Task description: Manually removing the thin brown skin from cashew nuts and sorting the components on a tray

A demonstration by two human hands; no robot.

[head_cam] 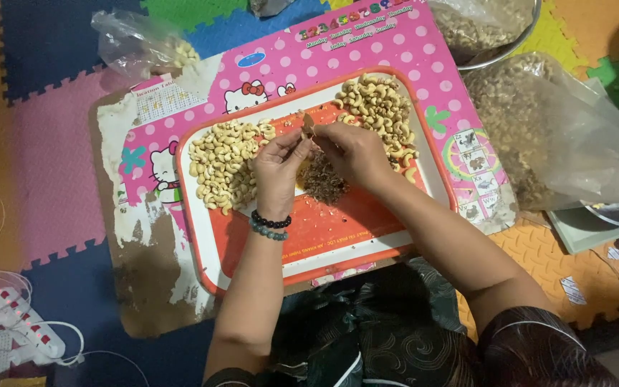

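1. One pink board (395, 50) carries one red tray (338, 244).
2. Two cashew heaps: peeled left (223, 161), unpeeled far right (381, 107); one skin pile (322, 180) lies between them.
3. My left hand (277, 161) and right hand (352, 150) together pinch one nut (309, 125) over the tray.

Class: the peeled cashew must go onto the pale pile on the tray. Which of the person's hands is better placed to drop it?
Probably the left hand: it sits right beside the pale peeled cashew pile, while the right hand lies nearer the unpeeled cashew pile.
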